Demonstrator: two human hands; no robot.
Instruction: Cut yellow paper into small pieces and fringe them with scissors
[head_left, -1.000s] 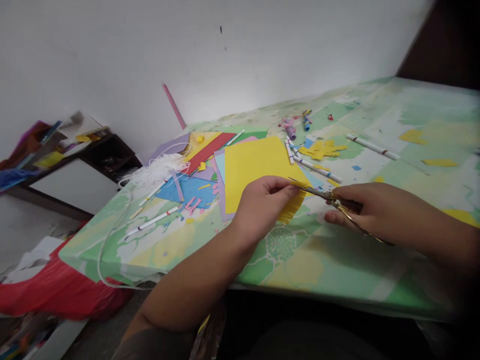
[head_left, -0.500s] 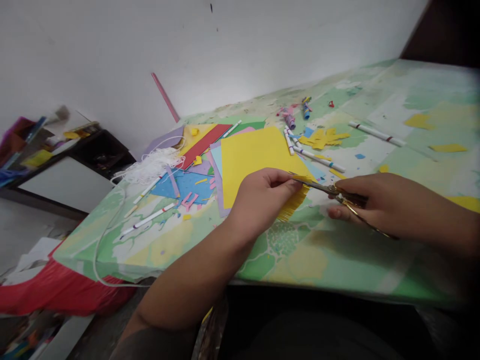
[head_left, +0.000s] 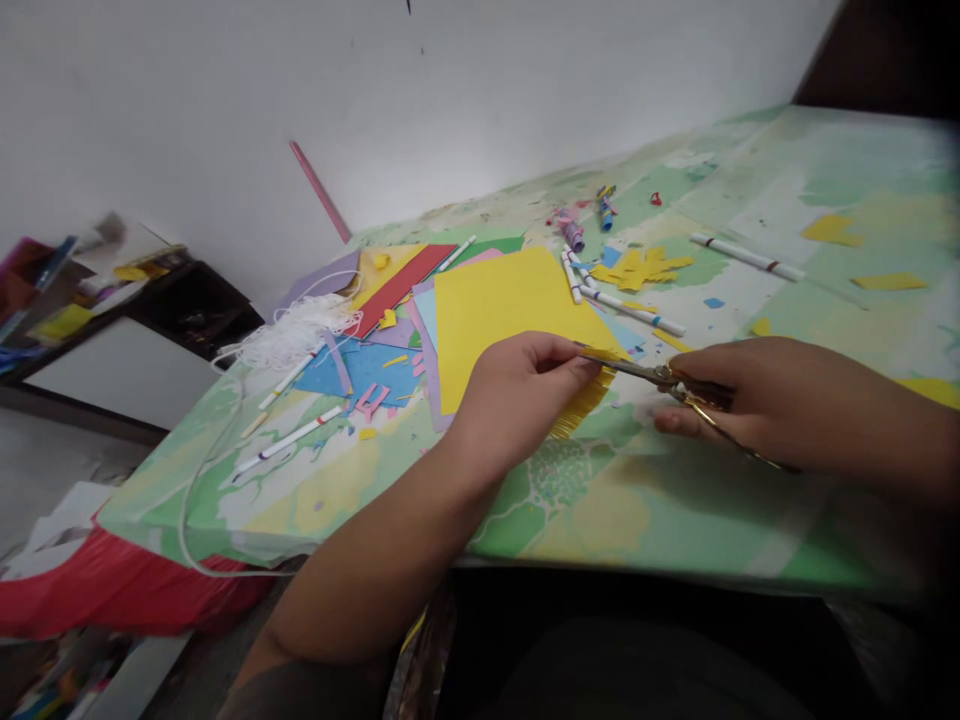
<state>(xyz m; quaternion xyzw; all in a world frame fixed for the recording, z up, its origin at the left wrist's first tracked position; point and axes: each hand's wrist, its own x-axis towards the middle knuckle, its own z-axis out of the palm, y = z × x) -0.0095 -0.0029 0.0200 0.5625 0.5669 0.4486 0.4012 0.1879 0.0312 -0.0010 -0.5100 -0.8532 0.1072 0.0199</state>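
My left hand [head_left: 517, 395] pinches a strip of yellow paper [head_left: 577, 408] whose lower edge is cut into a fine fringe. In my right hand [head_left: 757, 405] is a pair of scissors [head_left: 664, 376] with gold-coloured handles. Their blades lie at the strip's edge, close to my left fingertips, and the tips are partly hidden there. Behind my left hand a larger yellow sheet [head_left: 502, 300] rests on a stack of coloured sheets. My left hand covers part of the strip.
White string [head_left: 300, 332] lies tangled at the left, near a blue sheet [head_left: 375, 372]. Several markers, including one [head_left: 746, 257] at the right, are scattered about. Yellow scraps [head_left: 645, 266] and two small paper rolls [head_left: 606, 212] sit toward the back. A red bag [head_left: 127, 585] hangs beside the table.
The camera view has shifted slightly, so the scene sits a little further left. Both hands keep nearly the same pose, and the scissor blades remain at the fringed strip.
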